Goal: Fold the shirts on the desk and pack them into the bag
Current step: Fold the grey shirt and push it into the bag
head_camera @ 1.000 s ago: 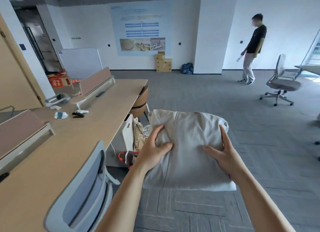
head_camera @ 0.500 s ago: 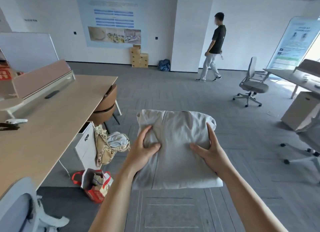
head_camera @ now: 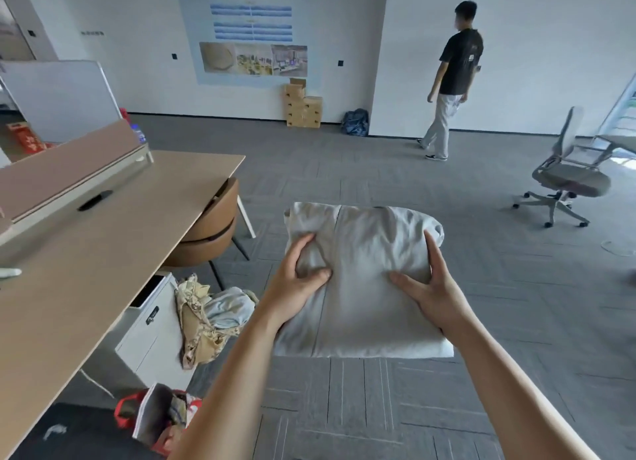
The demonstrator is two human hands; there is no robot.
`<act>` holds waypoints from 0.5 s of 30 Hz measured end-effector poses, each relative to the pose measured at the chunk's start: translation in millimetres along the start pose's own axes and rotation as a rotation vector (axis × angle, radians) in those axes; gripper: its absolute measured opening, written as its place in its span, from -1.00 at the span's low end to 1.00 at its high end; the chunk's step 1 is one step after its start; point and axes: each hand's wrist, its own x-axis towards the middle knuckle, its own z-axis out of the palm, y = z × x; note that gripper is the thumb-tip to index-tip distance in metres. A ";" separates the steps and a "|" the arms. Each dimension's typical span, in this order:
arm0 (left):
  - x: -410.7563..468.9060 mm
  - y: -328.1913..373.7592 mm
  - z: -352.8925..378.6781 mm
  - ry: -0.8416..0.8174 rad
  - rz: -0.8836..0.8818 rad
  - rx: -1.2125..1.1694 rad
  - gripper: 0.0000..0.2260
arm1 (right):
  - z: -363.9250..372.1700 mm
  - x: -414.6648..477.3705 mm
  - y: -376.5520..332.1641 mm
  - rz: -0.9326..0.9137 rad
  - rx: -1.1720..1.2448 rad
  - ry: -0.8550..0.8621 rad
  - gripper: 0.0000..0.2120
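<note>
A folded pale grey shirt (head_camera: 364, 287) is held in the air over the carpet, in front of me. My left hand (head_camera: 296, 280) grips its left side, thumb on top pinching the cloth. My right hand (head_camera: 433, 287) holds its right side, thumb on top and fingers along the edge. A patterned beige bag (head_camera: 196, 325) with light blue cloth inside leans against a white cabinet under the wooden desk (head_camera: 103, 253), down to the left of the shirt.
A red bag (head_camera: 161, 415) sits on the floor at lower left. A brown chair (head_camera: 213, 229) is tucked under the desk end. A person (head_camera: 451, 81) walks near the far wall. A grey office chair (head_camera: 568, 174) stands at right. Cardboard boxes (head_camera: 303, 105) stand by the wall.
My view has swung right and then back a little, away from the desk. Both hands keep the same hold on the folded shirt. The person at the back has walked on.
</note>
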 end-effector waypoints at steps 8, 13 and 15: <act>122.6 -10.0 -4.5 0.354 -0.091 0.067 -0.43 | 30.0 212.1 2.7 -0.054 0.069 -0.329 -0.05; 164.2 -17.0 -42.6 0.563 -0.175 0.102 -0.43 | 88.5 302.5 -18.8 -0.080 0.095 -0.579 -0.05; 175.3 -30.3 -60.5 0.644 -0.203 0.114 -0.42 | 120.2 331.7 -23.7 -0.079 0.090 -0.673 -0.06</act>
